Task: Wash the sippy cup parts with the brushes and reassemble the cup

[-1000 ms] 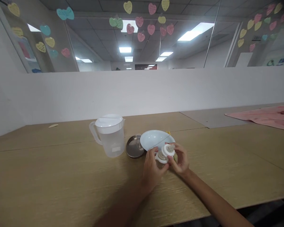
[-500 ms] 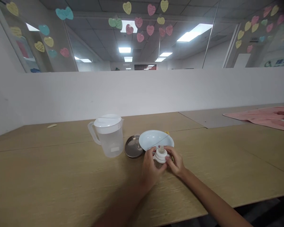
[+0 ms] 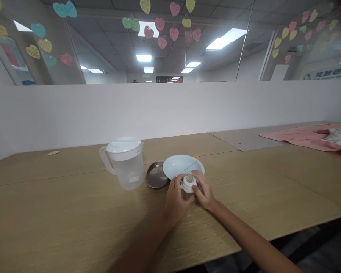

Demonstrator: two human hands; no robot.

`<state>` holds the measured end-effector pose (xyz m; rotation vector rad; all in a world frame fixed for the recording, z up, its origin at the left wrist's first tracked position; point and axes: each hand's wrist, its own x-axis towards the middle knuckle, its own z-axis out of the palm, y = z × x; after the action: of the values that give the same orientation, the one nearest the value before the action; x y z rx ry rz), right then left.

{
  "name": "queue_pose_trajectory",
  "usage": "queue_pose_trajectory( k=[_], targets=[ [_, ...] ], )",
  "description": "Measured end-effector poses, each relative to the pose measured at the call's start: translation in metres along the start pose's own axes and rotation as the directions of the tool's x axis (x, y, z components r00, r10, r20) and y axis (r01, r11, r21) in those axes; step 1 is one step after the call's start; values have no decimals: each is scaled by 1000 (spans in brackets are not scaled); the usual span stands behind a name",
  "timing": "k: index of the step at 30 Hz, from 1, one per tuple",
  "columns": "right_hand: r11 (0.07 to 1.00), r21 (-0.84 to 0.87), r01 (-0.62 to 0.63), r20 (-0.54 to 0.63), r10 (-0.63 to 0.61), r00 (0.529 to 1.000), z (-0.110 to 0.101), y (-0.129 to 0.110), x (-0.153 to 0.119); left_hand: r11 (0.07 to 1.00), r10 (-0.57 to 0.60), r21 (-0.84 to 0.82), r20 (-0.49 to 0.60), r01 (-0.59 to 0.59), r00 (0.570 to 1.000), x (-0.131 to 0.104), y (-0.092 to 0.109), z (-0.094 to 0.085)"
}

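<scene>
A baby bottle (image 3: pixel 189 185) with a white collar and a clear nipple is held between my two hands in front of the bowl. My left hand (image 3: pixel 176 199) wraps its clear body from the left, by a white side handle. At the right, my right hand (image 3: pixel 204 191) has its fingers closed around the white collar. Just behind is a pale blue bowl (image 3: pixel 180 163). A round metal dish (image 3: pixel 155 178) sits left of the bowl, with a small clear dome-shaped cap (image 3: pixel 160 163) in it. Most of the bottle's body is hidden by my fingers.
A lidded translucent pitcher (image 3: pixel 129 167) stands left of the dish. Something small and yellow (image 3: pixel 196 157) shows behind the bowl. A pink cloth (image 3: pixel 298 137) lies at the far right of the wooden table (image 3: pixel 74 220), which ends at a white wall (image 3: pixel 116 110).
The whole view has shifted, so the scene sits slightly further left. Both hands stay on the bottle, and my right fingers have shifted a little around the collar.
</scene>
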<state>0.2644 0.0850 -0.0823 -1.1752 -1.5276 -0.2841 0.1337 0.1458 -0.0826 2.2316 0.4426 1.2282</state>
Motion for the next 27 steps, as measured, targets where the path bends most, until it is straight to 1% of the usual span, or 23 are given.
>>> queue_pose_trajectory(
  k=[6,9,12,15,17,20,22,24,27],
  targets=[
    [999,41,-13,-31,14,999,0,5,-1,1000,3,21,2,-3,1000,0,0,0],
    [1000,11,9,-41,-9,999,-4,3,3,1000,8,16,-6,-8,1000,0,-1,1],
    [999,-31,31,-97,-34,995,-10,2,7,1000,-1,11,-22,1,1000,-1,-1,2],
    [995,-74,73,-189,-86,978,-13,2,7,1000,-28,6,-21,28,999,-2,-1,3],
    [983,-116,139,-216,-162,963,-14,-1,5,999,-44,-11,-16,44,999,-3,-1,3],
    [939,-192,285,-166,-317,934,-11,-8,2,996,-76,-46,-17,75,997,-4,-1,4],
    [904,-229,362,-116,-395,912,-8,-12,0,993,-89,-75,-20,87,996,-5,-1,4],
    [887,-245,393,-74,-421,904,-4,-14,-2,992,-83,-94,-15,81,996,-5,-1,3],
    [909,-218,354,-76,-377,923,-1,-15,-3,994,-58,-91,-13,57,998,-4,0,2]
  ],
)
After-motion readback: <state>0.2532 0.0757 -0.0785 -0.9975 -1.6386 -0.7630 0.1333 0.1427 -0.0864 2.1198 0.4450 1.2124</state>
